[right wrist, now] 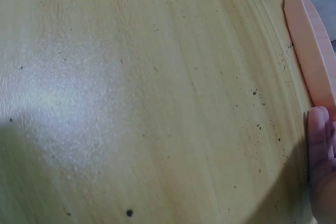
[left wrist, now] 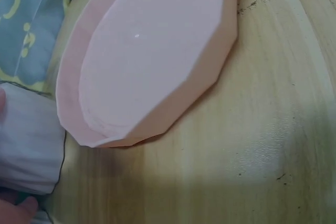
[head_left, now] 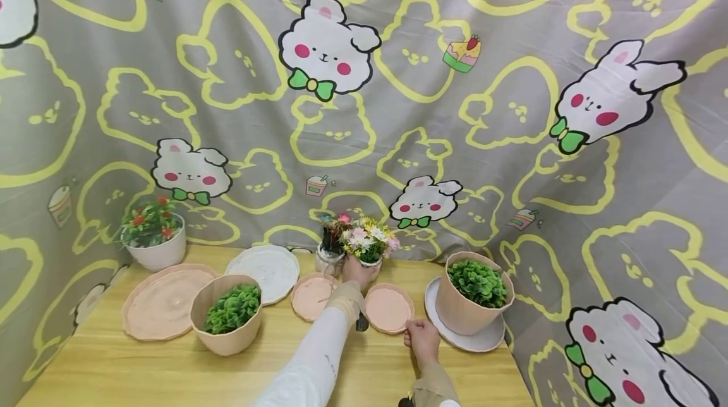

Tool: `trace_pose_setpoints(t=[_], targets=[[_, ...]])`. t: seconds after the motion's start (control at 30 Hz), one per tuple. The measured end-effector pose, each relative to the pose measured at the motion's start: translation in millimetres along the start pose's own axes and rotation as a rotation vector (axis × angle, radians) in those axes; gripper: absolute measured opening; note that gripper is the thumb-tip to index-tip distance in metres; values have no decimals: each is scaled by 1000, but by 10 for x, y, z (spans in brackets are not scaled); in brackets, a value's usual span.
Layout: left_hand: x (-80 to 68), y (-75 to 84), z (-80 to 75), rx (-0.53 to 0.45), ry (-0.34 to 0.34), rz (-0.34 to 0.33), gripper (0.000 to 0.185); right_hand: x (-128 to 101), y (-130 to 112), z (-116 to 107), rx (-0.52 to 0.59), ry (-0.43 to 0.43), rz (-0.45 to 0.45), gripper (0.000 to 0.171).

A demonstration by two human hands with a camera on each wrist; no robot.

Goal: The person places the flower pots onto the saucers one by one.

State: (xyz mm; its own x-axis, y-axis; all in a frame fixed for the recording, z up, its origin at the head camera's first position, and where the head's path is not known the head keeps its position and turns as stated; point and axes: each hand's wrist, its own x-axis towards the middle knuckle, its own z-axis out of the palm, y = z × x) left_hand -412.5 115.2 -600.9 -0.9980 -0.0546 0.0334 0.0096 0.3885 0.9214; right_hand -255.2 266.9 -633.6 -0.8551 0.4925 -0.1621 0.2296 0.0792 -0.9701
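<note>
My left hand reaches to the back of the table and grips a small white flowerpot of pink, white and yellow flowers. In the left wrist view its fingertips show at the pot's side, while a shallow pink saucer fills the middle. My right hand, fingers curled, pinches the near right edge of a small pink saucer that lies on the table. The right wrist view has the thumb right at that saucer's rim.
Left of my arm are another small pink saucer, a second small potted plant, a white plate, a large pink plate, a leafy pink pot and a red-flowered pot. Right stands a pink pot on a white saucer.
</note>
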Motion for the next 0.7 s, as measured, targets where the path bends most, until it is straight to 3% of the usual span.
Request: trace_pose_setpoints(t=[0.23, 0.37, 0.7], targets=[[-69, -34, -2, 31, 39, 45, 80, -9, 7, 5, 3, 3, -6, 13], [-113, -57, 18, 10, 79, 78, 76, -18, 7, 3, 12, -3, -3, 13], [-180, -47, 60, -34, 106, 101, 72, -5, 17, -6, 4, 4, -10, 14]])
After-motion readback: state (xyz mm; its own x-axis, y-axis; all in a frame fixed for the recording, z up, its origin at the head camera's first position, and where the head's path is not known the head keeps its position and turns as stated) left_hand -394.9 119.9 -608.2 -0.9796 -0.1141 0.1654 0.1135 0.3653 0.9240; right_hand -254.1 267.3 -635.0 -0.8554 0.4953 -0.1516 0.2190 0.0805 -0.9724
